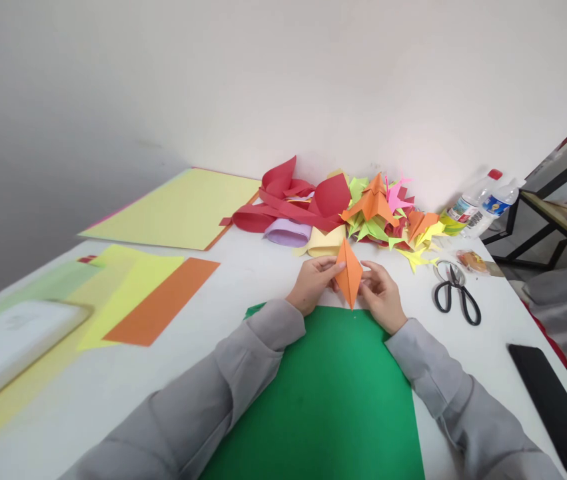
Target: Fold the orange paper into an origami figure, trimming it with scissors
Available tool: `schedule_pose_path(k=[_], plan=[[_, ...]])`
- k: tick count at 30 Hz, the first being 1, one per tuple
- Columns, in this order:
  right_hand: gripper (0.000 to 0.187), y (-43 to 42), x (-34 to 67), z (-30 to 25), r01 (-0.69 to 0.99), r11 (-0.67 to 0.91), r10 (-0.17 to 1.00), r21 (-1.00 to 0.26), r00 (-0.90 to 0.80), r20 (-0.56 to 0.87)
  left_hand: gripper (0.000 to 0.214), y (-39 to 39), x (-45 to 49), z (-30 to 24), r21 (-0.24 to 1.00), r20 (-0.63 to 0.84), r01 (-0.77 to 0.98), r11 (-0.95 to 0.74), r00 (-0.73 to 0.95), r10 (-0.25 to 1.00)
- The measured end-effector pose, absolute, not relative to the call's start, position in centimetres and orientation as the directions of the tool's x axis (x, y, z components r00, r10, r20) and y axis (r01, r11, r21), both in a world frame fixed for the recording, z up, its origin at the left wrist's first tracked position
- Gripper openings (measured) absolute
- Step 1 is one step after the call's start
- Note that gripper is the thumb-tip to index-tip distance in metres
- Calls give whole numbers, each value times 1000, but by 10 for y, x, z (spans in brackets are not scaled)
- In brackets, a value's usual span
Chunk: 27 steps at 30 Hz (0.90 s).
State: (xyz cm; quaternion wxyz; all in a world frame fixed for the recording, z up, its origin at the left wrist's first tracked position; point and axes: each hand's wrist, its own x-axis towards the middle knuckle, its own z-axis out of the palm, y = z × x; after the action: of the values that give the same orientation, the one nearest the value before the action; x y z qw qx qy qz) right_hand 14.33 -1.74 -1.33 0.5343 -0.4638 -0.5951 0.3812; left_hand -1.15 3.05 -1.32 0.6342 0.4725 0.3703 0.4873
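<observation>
Both of my hands hold a folded orange paper [350, 275], a long diamond shape standing on its point above a green sheet [333, 400]. My left hand [313, 283] pinches its left edge with fingers closed. My right hand [382, 293] pinches the right edge in the same way. Grey sleeves cover both forearms.
A heap of folded paper figures and red strips [348, 213] lies at the back by the wall. Black scissors [456, 293] and two water bottles [483, 200] are to the right, a black phone [553, 400] near right. Yellow and orange sheets [158, 300] and a white box [8, 347] lie left.
</observation>
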Motion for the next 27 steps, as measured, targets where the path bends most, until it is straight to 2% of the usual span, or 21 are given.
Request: schedule_pose_path(k=[2, 4, 10, 14, 17, 20, 27], plan=[[36, -19, 143, -13, 231, 316, 945, -920, 5, 326, 39, 31, -11, -13, 956, -10, -282, 86, 261, 965], [34, -20, 144, -13, 250, 325, 941, -912, 15, 339, 38, 30, -11, -13, 949, -11, -300, 96, 273, 962], [34, -18, 147, -12, 126, 253, 964, -959, 51, 261, 41, 27, -12, -10, 949, 12, -304, 88, 312, 950], [36, -17, 145, -13, 122, 270, 957, -955, 72, 280, 46, 25, -12, -8, 966, 12, -248, 77, 338, 941], [34, -16, 144, -14, 120, 274, 955, -954, 85, 285, 57, 24, -13, -7, 963, 11, -259, 81, 336, 942], [30, -15, 145, -13, 49, 240, 964, -970, 103, 244, 70, 25, -14, -9, 956, 35, -286, 64, 330, 943], [33, -12, 149, -11, -28, 146, 984, -989, 108, 142, 54, 25, -14, -12, 977, 41, -211, 39, 359, 933]])
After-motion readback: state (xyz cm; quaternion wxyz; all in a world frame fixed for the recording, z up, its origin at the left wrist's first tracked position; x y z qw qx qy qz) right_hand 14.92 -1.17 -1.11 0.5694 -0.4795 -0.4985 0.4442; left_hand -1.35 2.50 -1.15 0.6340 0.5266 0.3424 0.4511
